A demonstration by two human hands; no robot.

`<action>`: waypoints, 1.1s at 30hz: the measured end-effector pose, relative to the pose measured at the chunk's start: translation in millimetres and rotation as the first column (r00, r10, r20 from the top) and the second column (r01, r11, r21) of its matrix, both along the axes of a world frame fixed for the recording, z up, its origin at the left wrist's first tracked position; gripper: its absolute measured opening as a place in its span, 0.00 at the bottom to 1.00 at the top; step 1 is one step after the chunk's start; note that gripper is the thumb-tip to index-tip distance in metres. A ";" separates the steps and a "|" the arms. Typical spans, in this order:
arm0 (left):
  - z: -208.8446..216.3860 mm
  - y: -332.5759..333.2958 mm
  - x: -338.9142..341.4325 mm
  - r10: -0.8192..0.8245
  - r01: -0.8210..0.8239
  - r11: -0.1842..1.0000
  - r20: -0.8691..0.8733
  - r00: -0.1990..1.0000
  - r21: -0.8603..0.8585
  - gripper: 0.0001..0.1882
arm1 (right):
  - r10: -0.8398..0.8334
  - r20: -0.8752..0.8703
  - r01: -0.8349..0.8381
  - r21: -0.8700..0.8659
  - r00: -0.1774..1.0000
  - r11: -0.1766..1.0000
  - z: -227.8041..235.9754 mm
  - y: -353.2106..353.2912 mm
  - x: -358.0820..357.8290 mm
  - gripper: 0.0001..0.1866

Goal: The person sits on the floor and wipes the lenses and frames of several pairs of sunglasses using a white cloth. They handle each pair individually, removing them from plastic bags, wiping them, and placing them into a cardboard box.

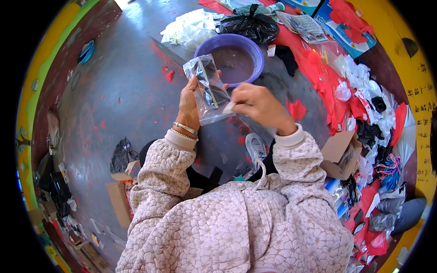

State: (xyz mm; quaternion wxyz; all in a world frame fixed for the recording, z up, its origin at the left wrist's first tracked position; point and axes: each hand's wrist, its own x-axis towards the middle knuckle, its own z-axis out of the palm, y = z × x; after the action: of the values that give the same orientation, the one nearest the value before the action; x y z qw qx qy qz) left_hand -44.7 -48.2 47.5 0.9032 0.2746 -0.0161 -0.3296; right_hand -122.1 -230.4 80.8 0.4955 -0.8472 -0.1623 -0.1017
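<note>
My left hand grips a clear plastic bag from its left side, with fingertips showing behind its right edge. Inside the bag lies a dark, flat, glossy thing with a gold-coloured strip; its kind is unclear. At the bag's lower right, my right hand is closed in a pinch on a small crumpled white piece, perhaps tissue or cloth. This piece touches or nearly touches the bag. Just beyond both hands stands a purple basin with murky liquid in it.
A white plastic bag and a tied black bag lie behind the basin. Red cloth and many plastic bags heap along the right. An open cardboard box stands at right, another carton at left. My shoe is below the hands.
</note>
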 end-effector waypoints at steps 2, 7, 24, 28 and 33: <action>4.3 -4.5 -2.9 0.047 -0.046 0.999 -0.055 0.997 0.028 0.23 | -0.165 -0.219 0.206 0.183 0.962 0.961 4.8 -8.4 -0.6 0.07; -15.7 -15.6 -7.8 0.016 -0.016 1.000 -0.004 1.000 0.014 0.21 | -0.349 0.236 0.362 -0.014 0.907 0.932 17.2 38.7 13.1 0.11; 16.3 8.1 7.1 0.160 -0.154 0.985 0.079 0.984 -0.077 0.28 | 0.040 -0.594 0.456 0.657 0.804 0.601 -11.4 -9.4 -6.4 0.16; 21.2 4.9 1.5 0.157 -0.154 0.987 0.105 0.982 -0.034 0.28 | 0.317 -0.598 0.335 0.729 0.736 0.597 -12.6 26.6 -10.4 0.13; 17.2 1.7 2.4 0.066 -0.026 0.980 0.200 0.978 -0.197 0.32 | 0.321 -0.545 0.286 0.754 0.775 0.591 -21.6 26.7 -7.0 0.09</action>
State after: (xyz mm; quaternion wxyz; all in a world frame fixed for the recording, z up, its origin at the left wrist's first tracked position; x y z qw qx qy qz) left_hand -42.2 -46.5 64.8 0.9264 0.2183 -0.1349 -0.2754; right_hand -129.1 -203.7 59.2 0.8481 -0.5085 0.0691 0.1319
